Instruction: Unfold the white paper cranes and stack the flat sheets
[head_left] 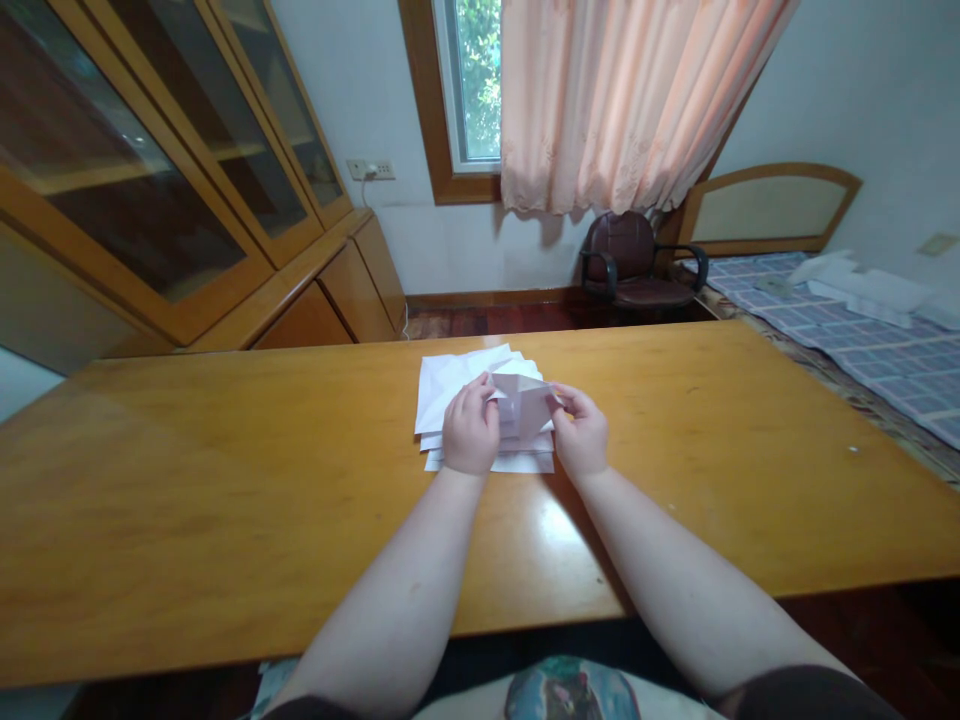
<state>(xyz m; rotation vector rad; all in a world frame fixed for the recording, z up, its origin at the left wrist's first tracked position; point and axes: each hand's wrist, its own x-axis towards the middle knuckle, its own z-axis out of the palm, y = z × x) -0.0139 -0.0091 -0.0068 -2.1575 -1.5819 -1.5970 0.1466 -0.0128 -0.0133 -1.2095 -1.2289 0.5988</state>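
Observation:
A partly folded sheet of white paper (pixel 534 408) is held up between my two hands, its near side in shadow. My left hand (pixel 472 425) is closed on its left edge, thumb and fingers pinching it. On the other side my right hand (pixel 580 430) pinches the right edge near the top corner. Beneath them lies a loose stack of white paper sheets (pixel 442 392) on the wooden table, the layers slightly fanned and offset. My hands cover part of the stack.
The wide wooden table (pixel 225 500) spans the view. Beyond it stand a glass-door cabinet (pixel 247 130) at the left, a dark red armchair (pixel 630 260) under a pink curtain (pixel 615 100), and a bed (pixel 847 330) at the right. A tiny white scrap (pixel 853 449) lies on the table's right side.

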